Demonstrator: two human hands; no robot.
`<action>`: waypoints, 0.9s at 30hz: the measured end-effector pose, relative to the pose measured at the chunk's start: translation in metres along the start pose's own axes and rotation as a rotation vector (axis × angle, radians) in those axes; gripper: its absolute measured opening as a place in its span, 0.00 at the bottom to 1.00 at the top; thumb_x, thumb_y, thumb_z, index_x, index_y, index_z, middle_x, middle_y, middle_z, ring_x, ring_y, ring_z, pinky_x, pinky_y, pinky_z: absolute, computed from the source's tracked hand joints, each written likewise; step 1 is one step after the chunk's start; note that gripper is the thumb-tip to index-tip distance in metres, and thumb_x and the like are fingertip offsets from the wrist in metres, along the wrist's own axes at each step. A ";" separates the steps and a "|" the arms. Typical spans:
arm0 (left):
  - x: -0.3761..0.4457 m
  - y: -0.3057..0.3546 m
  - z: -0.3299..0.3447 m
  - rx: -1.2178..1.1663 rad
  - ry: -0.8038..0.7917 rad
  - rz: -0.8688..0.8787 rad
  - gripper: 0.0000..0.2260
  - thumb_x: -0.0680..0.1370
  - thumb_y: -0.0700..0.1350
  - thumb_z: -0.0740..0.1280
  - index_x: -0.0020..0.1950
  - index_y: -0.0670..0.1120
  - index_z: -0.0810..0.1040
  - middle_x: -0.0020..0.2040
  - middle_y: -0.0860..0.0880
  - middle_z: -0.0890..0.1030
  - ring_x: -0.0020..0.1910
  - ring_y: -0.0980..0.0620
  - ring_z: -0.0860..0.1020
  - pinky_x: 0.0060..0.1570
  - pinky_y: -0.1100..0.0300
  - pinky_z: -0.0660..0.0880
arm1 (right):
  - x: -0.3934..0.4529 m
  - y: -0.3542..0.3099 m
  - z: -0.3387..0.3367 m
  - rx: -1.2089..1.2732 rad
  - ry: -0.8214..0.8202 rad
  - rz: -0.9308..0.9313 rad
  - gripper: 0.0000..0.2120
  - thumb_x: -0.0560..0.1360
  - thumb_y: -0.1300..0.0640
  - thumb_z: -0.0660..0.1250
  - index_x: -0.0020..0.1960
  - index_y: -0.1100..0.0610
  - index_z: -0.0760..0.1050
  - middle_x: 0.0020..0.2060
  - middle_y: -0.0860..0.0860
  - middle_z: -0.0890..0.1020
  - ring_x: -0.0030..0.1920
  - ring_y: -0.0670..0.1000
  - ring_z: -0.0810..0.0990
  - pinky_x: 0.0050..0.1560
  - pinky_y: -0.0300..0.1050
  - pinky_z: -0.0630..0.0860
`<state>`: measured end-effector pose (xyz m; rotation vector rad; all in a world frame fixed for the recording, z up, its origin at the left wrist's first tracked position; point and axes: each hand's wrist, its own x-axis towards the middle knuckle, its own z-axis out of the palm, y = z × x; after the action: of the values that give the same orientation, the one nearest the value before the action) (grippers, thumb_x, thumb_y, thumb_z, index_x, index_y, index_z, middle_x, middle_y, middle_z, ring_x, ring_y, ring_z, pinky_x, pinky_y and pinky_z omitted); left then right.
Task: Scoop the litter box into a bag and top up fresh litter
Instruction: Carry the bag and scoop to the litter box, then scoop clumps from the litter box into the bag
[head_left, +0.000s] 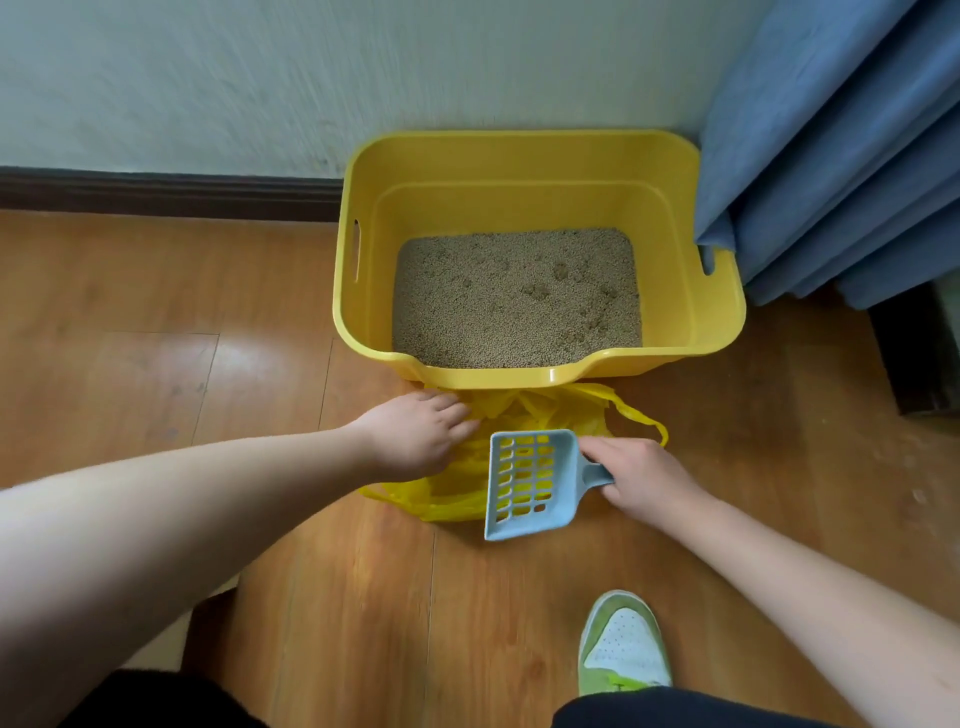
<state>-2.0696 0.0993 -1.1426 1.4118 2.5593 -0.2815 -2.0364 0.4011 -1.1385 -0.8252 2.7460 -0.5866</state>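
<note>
A yellow litter box (363, 322) stands against the wall with beige litter (514, 296) covering its floor, a few darker clumps on its right side. A yellow plastic bag (582, 410) lies on the floor right in front of the box. My left hand (415, 431) rests on the bag's left edge, fingers curled onto the plastic. My right hand (641, 478) grips the handle of a light blue slotted scoop (524, 483), which is held flat over the bag with nothing in it.
A blue curtain (831, 156) hangs against the box's right rim. A dark baseboard (156, 195) runs along the white wall. My green and white shoe (623, 644) stands on the wooden floor (156, 364) below my right arm. A dark object (919, 353) sits at the right edge.
</note>
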 end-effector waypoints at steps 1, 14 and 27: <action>-0.001 0.000 -0.003 -0.016 0.083 0.065 0.15 0.68 0.52 0.72 0.51 0.46 0.81 0.44 0.47 0.81 0.42 0.46 0.80 0.42 0.55 0.75 | -0.001 -0.006 -0.005 -0.008 0.041 0.016 0.20 0.59 0.57 0.63 0.51 0.53 0.74 0.32 0.50 0.83 0.28 0.56 0.81 0.22 0.37 0.69; -0.019 -0.092 -0.066 -0.073 0.289 -0.416 0.27 0.79 0.61 0.52 0.70 0.45 0.72 0.70 0.45 0.73 0.71 0.44 0.69 0.69 0.49 0.63 | 0.031 -0.022 -0.114 0.288 0.181 0.476 0.09 0.76 0.44 0.66 0.47 0.48 0.72 0.32 0.49 0.78 0.32 0.46 0.75 0.32 0.43 0.68; -0.002 -0.103 -0.043 -0.321 0.155 -0.808 0.33 0.81 0.59 0.54 0.81 0.47 0.48 0.81 0.45 0.48 0.79 0.48 0.44 0.76 0.53 0.41 | 0.114 0.047 -0.120 -0.098 -0.336 0.786 0.13 0.81 0.55 0.57 0.47 0.57 0.79 0.40 0.53 0.79 0.42 0.54 0.77 0.37 0.46 0.72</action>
<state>-2.1593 0.0550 -1.0942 0.2556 2.9984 0.1330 -2.1898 0.4101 -1.0616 0.1670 2.4978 -0.1332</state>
